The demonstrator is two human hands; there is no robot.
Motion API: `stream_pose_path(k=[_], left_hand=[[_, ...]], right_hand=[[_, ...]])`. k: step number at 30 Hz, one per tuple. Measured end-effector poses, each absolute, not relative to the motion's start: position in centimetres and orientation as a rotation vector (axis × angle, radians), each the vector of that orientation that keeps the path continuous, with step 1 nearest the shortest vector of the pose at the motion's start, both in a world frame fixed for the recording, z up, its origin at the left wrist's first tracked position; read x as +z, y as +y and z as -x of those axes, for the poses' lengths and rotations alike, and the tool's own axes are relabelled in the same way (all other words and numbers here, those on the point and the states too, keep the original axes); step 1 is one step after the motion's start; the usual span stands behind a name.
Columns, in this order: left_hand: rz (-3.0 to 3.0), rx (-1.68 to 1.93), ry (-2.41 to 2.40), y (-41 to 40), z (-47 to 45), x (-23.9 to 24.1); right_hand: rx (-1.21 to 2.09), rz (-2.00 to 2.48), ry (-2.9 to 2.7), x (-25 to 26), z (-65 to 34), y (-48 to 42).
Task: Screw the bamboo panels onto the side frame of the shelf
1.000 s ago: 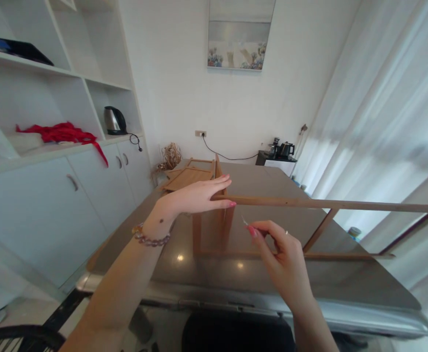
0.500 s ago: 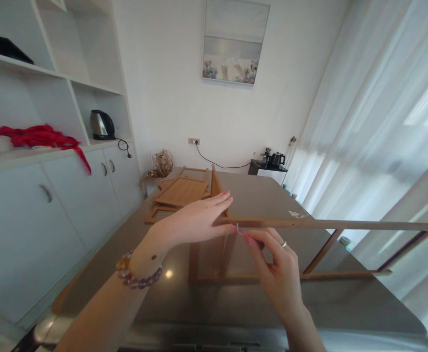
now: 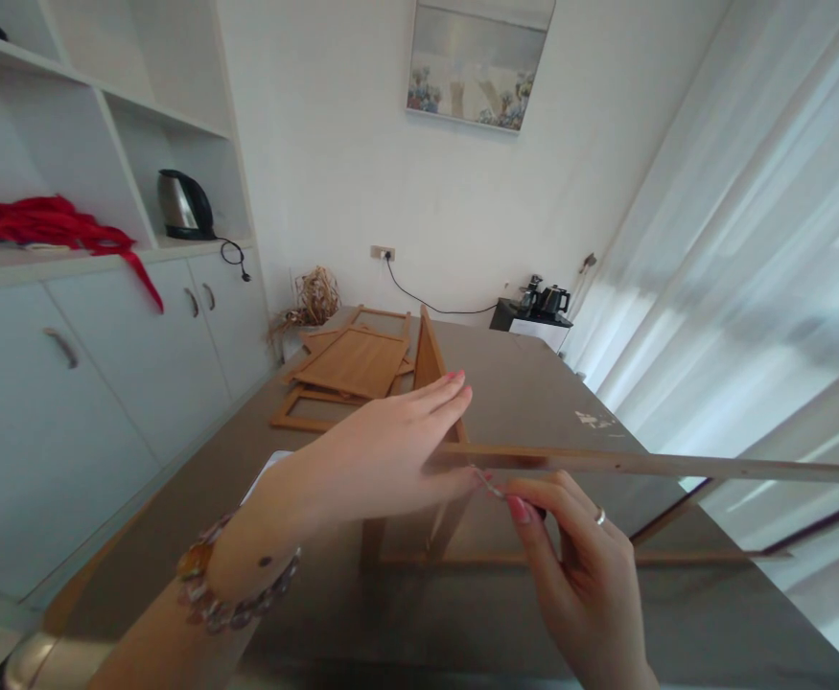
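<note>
My left hand (image 3: pixel 390 441) is closed over the corner of a wooden frame (image 3: pixel 606 462), its fingers stretched across the top rail and its thumb along the near side. An upright wooden panel (image 3: pixel 430 350) meets the rail at that corner, partly hidden behind my fingers. With thumb and fingertips, my right hand (image 3: pixel 584 556) pinches a thin, bent metal hex key (image 3: pixel 489 484). The key's tip is by my left thumb, just below the rail; whether it sits in a hole I cannot tell.
Several wooden panels and frames (image 3: pixel 354 362) lie stacked at the far left of the grey table (image 3: pixel 526 383). A pale flat object (image 3: pixel 268 470) shows behind my left forearm. White cabinets (image 3: pixel 124 383) stand left, a curtain (image 3: pixel 678 287) right. A kettle (image 3: pixel 183 206) rests on a shelf.
The view has tilted down and shifted a little. My right hand and the hex key have swung slightly right and away from the rail; my left hand keeps its hold on the corner.
</note>
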State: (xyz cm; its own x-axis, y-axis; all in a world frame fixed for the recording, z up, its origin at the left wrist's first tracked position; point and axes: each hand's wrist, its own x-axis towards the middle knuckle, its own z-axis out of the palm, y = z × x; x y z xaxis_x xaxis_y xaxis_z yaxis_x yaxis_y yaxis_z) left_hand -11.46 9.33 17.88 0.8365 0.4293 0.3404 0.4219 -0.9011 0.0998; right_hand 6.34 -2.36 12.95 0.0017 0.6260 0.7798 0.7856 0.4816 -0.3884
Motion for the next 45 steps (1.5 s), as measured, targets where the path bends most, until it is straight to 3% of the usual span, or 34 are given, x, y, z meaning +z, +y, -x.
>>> stream_pose_path(k=[45], left_hand=[[-3.057, 0.539, 0.68, 9.5, 11.5, 17.9]], right_hand=[[-0.517, 1.252, -1.821, 14.0, -5.3, -2.7]])
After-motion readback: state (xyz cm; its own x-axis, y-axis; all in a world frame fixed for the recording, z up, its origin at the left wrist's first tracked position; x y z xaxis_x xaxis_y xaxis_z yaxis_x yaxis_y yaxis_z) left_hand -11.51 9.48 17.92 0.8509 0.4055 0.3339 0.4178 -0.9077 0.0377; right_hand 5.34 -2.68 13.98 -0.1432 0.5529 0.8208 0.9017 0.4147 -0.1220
